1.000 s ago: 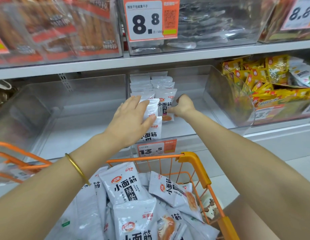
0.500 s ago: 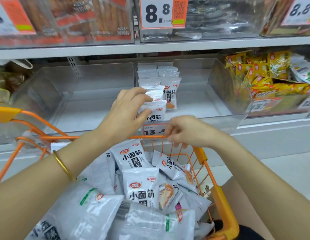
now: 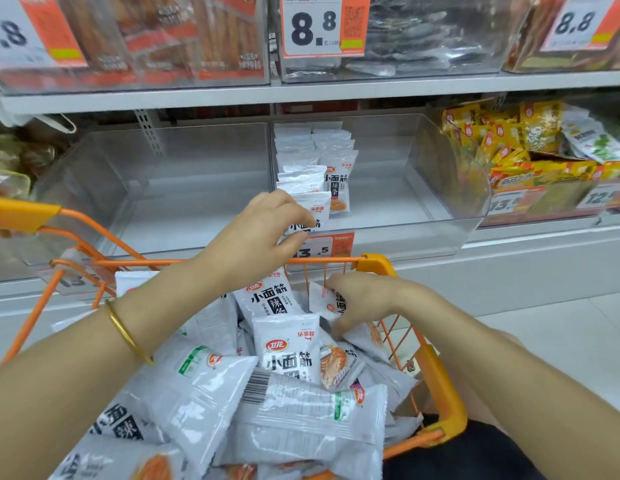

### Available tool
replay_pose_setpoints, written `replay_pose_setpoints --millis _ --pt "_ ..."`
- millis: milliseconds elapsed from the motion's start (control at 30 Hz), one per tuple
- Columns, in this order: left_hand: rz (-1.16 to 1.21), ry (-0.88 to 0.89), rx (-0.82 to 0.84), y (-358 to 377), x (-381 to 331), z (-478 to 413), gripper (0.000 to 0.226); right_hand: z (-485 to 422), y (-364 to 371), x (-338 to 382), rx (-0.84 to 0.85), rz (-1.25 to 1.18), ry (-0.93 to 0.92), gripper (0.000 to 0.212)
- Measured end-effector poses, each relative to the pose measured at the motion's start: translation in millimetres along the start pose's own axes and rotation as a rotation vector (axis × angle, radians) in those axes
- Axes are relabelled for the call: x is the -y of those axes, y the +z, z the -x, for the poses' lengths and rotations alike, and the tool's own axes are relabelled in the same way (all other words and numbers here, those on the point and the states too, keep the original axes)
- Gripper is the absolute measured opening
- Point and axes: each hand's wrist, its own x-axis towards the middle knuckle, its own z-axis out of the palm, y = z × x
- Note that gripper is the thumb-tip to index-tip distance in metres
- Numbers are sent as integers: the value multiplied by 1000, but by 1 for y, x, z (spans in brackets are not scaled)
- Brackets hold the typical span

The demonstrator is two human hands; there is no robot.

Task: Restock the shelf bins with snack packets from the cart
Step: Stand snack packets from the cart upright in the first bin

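From my seat I saw the left hand (image 3: pixel 256 233) reaching over the cart (image 3: pixel 374 264) to the front of the clear middle bin (image 3: pixel 440 174). Its thumb and fingers were clenched on a small stack (image 3: pixel 310 211) of white packets. The stack was held upright at the bin's front lip, just ahead of the row (image 3: pixel 336 181) standing along the bin's left wall. I could not tell whether the stack touched the bin floor. A gold bracelet (image 3: pixel 128 332) sat on that wrist.

The right hand (image 3: pixel 367 303) was down inside the cart, near its far right corner. Its fingers were curled round one white packet (image 3: pixel 322 301) at the top of the pile (image 3: pixel 287 351). The pile filled the cart, with packets lying every way, some face up with black print and one back up showing a barcode.

An orange 13.5 tag (image 3: pixel 331 245) hung on the bin's front, partly hidden by the left hand. A side bin (image 3: pixel 163 174), also clear, stood just left of the middle one. To the right, another bin held yellow packs (image 3: pixel 509 140). Above the shelf (image 3: pixel 336 91), more clear bins stood in a line, and the middle one carried an 8.8 tag (image 3: pixel 315 26).
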Motion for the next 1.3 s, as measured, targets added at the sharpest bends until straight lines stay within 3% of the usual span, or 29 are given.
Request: replay_pose_setpoints --millis 100,200,333,433,567,733,833,900,967,1067,1300 --pt "127 -200 60 -2 -8 -1 13 23 -18 4 -197 -138 -58 33" --pt "306 -399 132 -4 -18 -7 31 43 -34 9 -402 -264 -72 34" --pt "621 -466 269 -6 -33 -16 28 51 -40 17 -647 -456 -106 41" --pt "668 -441 199 -6 -35 -24 15 48 -41 13 -634 -582 -151 41" --pt "686 -427 102 -12 -30 -36 14 45 -44 -5 -433 -881 -250 34" --pt "616 -427 37 -10 -22 -57 14 36 -61 -18 -402 -858 -218 25" --pt "582 -426 -120 -7 -15 -72 8 20 -84 -34 -563 -975 -130 12" --pt "349 -380 -147 -2 -4 -77 26 -2 -100 -48 -715 -1073 -16 11" --pt "59 -300 -74 7 9 -80 43 -29 -113 -64 -790 -1096 91 15" --pt "-219 -233 73 19 18 -82 55 -65 -118 -76 -761 -1041 208 38" --pt "-329 -242 206 30 30 -78 59 -116 -101 -82 -739 -917 401 27"
